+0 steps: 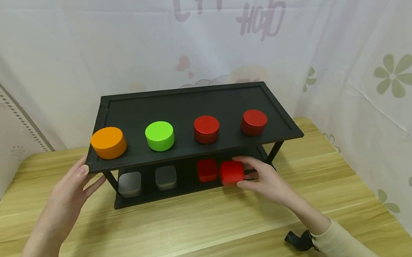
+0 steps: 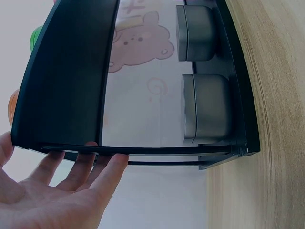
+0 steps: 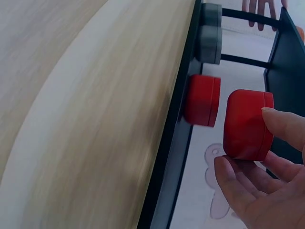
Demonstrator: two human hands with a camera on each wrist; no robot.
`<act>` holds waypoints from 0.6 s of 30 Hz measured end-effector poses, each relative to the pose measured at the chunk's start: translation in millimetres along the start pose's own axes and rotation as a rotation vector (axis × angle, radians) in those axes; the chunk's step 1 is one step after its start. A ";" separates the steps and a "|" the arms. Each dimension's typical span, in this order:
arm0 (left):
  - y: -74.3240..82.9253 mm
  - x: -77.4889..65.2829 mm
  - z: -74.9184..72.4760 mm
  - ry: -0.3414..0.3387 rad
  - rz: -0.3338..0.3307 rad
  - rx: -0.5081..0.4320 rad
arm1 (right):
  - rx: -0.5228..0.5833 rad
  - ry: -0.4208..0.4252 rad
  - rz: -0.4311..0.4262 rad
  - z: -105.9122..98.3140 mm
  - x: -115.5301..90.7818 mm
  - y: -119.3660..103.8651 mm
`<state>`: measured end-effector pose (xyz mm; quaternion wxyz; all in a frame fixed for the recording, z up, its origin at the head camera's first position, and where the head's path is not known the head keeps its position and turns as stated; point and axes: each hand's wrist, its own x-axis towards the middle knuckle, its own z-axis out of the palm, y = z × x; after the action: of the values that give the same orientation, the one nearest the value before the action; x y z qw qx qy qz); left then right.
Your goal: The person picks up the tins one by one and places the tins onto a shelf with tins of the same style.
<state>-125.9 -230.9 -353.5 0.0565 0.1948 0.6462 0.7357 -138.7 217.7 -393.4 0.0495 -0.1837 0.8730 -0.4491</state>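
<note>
My right hand (image 1: 269,178) holds a red square tin (image 1: 232,172) with rounded corners between thumb and fingers, at the right front of the lower tier. In the right wrist view that tin (image 3: 245,125) hangs apart from the lower board. Beside it another red square tin (image 3: 200,101) stands on the board. My left hand (image 1: 67,196) grips the front left corner of the black two-tier shelf (image 1: 183,105), thumb at the top edge. In the left wrist view its fingers (image 2: 107,179) reach under the side edge.
Two grey square tins (image 1: 130,185) stand on the lower tier's left half. Along the upper tier sit an orange round tin (image 1: 108,144), a green round tin (image 1: 160,136) and two red round tins (image 1: 207,130). Wooden table (image 1: 188,235) lies in front; a printed cloth (image 1: 121,48) hangs behind.
</note>
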 end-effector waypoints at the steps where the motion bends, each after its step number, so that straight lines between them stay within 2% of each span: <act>1: -0.1 -0.1 -0.1 -0.001 0.000 -0.004 | -0.003 0.001 0.002 -1.2 0.0 1.8; 18: 0.9 0.0 -0.1 -0.001 -0.012 -0.001 | -0.054 -0.008 0.015 -23.5 2.3 22.8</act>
<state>-125.8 -231.1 -352.7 0.0613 0.1912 0.6469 0.7357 -153.0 247.0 -397.6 0.0512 -0.1801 0.8859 -0.4243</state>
